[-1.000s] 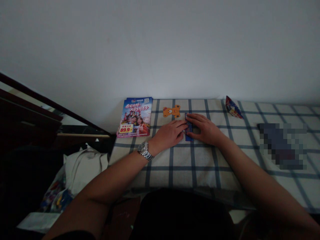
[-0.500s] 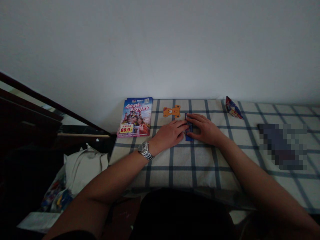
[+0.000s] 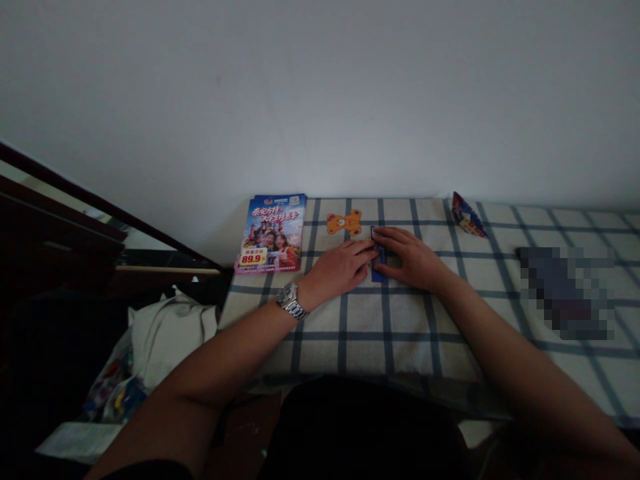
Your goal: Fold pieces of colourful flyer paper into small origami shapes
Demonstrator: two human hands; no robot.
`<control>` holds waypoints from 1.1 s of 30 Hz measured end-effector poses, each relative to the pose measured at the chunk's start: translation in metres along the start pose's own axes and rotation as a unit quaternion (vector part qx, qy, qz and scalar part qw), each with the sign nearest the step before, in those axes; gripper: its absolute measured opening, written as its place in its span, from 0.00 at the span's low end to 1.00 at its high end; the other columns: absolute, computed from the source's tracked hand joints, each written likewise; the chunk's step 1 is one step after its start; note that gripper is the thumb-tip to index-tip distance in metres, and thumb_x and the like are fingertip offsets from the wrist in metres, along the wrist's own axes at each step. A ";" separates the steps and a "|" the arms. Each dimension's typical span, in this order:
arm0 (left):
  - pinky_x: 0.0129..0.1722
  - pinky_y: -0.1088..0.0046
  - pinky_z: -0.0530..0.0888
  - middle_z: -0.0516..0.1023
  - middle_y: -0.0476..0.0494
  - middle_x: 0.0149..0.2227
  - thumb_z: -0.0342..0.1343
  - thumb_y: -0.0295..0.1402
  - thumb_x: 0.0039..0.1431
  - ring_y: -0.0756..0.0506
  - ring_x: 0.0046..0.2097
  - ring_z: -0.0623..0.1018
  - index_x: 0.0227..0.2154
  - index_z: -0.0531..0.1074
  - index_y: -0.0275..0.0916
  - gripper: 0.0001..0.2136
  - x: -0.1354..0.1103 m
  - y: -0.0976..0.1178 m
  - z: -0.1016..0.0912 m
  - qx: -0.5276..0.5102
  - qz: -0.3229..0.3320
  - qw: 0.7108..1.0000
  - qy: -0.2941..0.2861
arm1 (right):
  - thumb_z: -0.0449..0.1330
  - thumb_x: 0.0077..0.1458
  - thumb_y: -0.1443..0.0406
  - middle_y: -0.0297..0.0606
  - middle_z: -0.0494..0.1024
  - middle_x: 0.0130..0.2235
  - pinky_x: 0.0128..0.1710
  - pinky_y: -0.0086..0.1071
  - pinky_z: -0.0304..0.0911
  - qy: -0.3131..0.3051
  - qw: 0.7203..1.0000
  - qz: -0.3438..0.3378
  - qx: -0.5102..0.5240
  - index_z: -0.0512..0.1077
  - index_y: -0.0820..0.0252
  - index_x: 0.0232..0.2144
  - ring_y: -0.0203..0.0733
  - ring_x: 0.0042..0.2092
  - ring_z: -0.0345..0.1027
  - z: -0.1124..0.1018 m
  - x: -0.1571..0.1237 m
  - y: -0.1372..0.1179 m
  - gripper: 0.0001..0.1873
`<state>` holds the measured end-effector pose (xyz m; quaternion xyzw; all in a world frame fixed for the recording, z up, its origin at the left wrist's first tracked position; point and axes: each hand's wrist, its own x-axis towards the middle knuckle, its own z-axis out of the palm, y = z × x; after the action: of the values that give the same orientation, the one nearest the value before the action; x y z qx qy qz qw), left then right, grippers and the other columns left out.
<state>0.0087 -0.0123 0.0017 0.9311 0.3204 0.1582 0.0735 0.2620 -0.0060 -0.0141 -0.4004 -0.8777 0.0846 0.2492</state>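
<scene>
Folded paper between both hands, bear cutout behind, flyer left.
</scene>
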 end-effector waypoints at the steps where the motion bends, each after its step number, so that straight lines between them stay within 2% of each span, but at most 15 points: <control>1: 0.65 0.56 0.77 0.73 0.38 0.66 0.52 0.29 0.74 0.39 0.66 0.74 0.63 0.73 0.38 0.18 0.000 0.000 0.000 0.001 0.000 1.000 -0.001 | 0.69 0.62 0.57 0.51 0.72 0.69 0.69 0.61 0.66 -0.001 1.000 0.000 0.002 0.71 0.58 0.68 0.63 0.70 0.66 0.000 0.000 0.000 0.35; 7: 0.65 0.56 0.77 0.73 0.38 0.66 0.52 0.30 0.74 0.38 0.66 0.74 0.64 0.73 0.37 0.18 0.000 -0.001 0.000 0.003 0.000 1.000 -0.002 | 0.69 0.61 0.58 0.50 0.72 0.69 0.69 0.63 0.66 0.000 1.000 0.003 0.012 0.70 0.56 0.69 0.64 0.70 0.66 0.000 0.000 0.001 0.36; 20: 0.64 0.57 0.78 0.74 0.38 0.65 0.52 0.30 0.75 0.39 0.65 0.75 0.63 0.73 0.37 0.18 0.000 -0.001 0.001 0.005 0.004 1.000 -0.001 | 0.69 0.62 0.57 0.51 0.72 0.70 0.69 0.60 0.66 -0.003 1.000 0.005 -0.001 0.71 0.59 0.68 0.62 0.70 0.66 -0.001 0.000 -0.001 0.35; 28: 0.64 0.55 0.78 0.73 0.38 0.66 0.52 0.30 0.74 0.39 0.66 0.74 0.63 0.73 0.39 0.18 0.000 -0.001 0.000 0.002 0.003 1.000 -0.001 | 0.69 0.61 0.57 0.47 0.71 0.70 0.69 0.63 0.65 -0.004 1.000 0.013 0.010 0.70 0.53 0.69 0.62 0.70 0.66 -0.001 0.000 -0.002 0.36; 33: 0.65 0.56 0.77 0.73 0.38 0.66 0.51 0.30 0.74 0.39 0.66 0.74 0.63 0.73 0.38 0.18 0.000 0.001 -0.002 0.000 -0.001 1.000 -0.003 | 0.69 0.62 0.57 0.51 0.71 0.70 0.70 0.60 0.65 -0.006 1.000 0.008 0.000 0.71 0.58 0.67 0.62 0.70 0.66 -0.001 0.000 -0.002 0.34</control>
<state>0.0090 -0.0128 0.0035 0.9312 0.3214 0.1551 0.0745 0.2616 -0.0072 -0.0128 -0.4069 -0.8761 0.0888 0.2428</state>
